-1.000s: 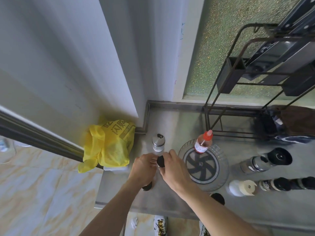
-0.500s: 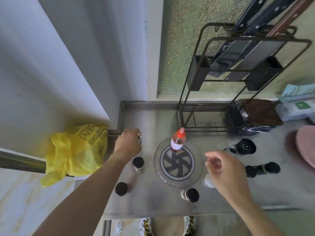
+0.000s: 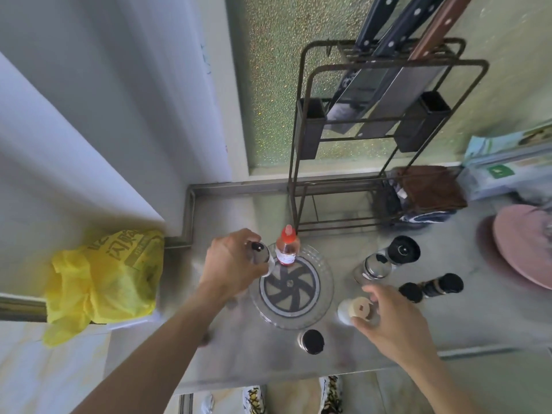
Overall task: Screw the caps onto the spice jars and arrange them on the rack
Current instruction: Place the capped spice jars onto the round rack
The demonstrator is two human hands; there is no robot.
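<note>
Steel counter [image 3: 373, 351]: clear round turntable rack [image 3: 324, 291] with a dark pinwheel centre, standing at mid-counter. On its far rim, one red-capped bottle [image 3: 286, 248], upright.

Left hand [image 3: 231, 264]: fingers wrapped around a small metal-capped shaker jar [image 3: 260, 256], held over the rack's left rim, just beside the red-capped bottle.

Right hand [image 3: 394, 327]: fingers loosely curled at a white jar with a tan top [image 3: 355, 309], lying just right of the rack; whether they grip it cannot be told.

Around: black-capped jar [image 3: 311, 341] upright near the front edge; glass grinder [image 3: 385, 259] and dark pepper mill [image 3: 431, 287] lying at right; wire knife rack [image 3: 382, 121] behind; yellow bag [image 3: 104, 282] at left.

Against half a second earlier: the left hand has carried the shaker from the counter's left to the rack; the right hand has dropped to the white jar.
</note>
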